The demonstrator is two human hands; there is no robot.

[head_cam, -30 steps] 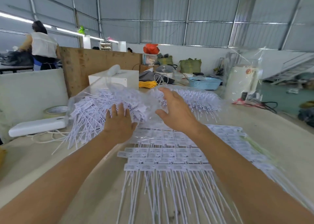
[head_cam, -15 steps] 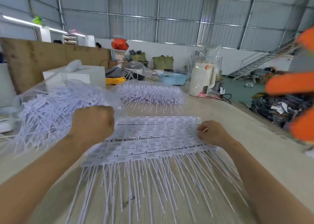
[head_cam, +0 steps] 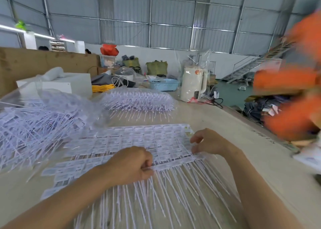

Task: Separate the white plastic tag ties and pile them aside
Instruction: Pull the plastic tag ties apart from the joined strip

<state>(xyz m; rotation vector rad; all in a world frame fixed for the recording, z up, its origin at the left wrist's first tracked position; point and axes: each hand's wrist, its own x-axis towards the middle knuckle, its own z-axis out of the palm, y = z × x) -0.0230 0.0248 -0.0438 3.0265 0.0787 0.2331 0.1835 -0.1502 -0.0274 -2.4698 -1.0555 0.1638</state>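
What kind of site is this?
Likely a factory or warehouse packing floor: corrugated metal walls and roof, a long work table with bagged heaps of white plastic tag ties, and a metal staircase behind.

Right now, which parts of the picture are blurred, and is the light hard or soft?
Head view: the orange shape at the right edge is heavily motion-blurred; the loose pile of ties at left is smeared; the hands are fairly sharp; light is soft, without hard shadows; roof lines bow from the wide lens.
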